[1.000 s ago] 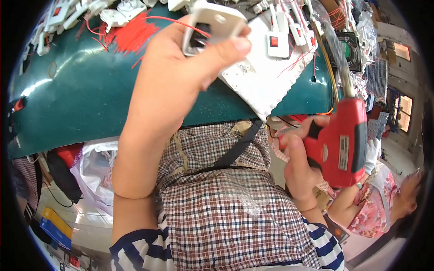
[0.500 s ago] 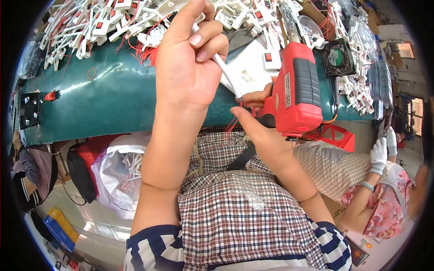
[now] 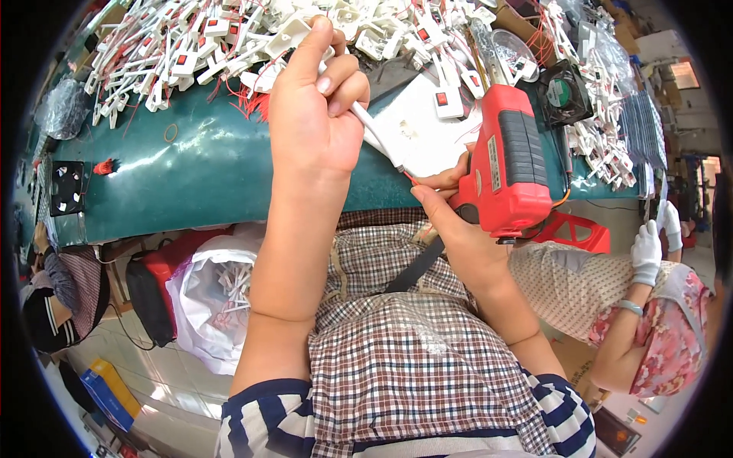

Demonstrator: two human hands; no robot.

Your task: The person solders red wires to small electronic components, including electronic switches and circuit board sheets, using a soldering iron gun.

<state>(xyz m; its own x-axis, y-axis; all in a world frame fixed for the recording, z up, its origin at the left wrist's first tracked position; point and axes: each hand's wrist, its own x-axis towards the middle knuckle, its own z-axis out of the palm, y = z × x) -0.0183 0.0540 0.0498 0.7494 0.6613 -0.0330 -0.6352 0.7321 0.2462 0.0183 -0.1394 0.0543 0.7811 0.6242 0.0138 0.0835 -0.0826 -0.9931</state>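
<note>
My left hand is raised over the bench, palm toward me, its fingers closed round a thin white plastic tube. The tube slants down to the right; its upper end is hidden behind the hand. From the lower end come red wires, pinched between the thumb and finger of my right hand. A red and black gun-shaped tool is at my right hand, pointing away from me; its grip is partly hidden, and I cannot tell how firmly the hand holds it. Beneath lies a white sheet.
White parts with red switches are heaped along the green bench. A small black fan stands right of the tool, another fan at far left. A white bag of parts hangs below. A gloved co-worker is at right.
My right thumb and finger have come together on the red wires, which hung between them before. The tube's lower end has dropped slightly; the whole view has shifted a little.
</note>
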